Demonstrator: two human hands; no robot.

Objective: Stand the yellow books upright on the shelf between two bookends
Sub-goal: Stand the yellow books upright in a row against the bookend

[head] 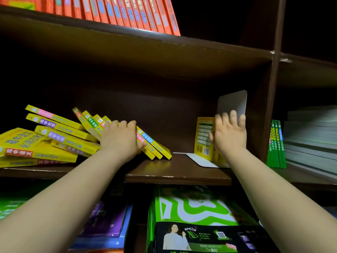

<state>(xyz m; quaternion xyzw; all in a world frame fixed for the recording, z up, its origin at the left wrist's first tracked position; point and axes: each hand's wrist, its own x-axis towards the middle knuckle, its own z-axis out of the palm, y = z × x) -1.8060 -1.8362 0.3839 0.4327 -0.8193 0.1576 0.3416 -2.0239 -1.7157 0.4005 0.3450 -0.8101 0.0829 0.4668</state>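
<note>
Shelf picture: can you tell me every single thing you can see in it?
Shelf: one, dark brown, all round.
Leaning books: many, yellow, tumbled on the middle shelf's left.
Upright book: at least one, yellow, against the bookend.
Bookend: one, white, middle shelf's right.
Red books: long row, red, top shelf.
Green books: three, green, upright in the next compartment right.
Pale stack: blurred, grey, far right.
Green box: one, green and white, below.
Purple books: a few, purple, below left.
Left grip: one, curled over the leaning books' tops.
Right grip: one, flat on the bookend and upright book.
</note>
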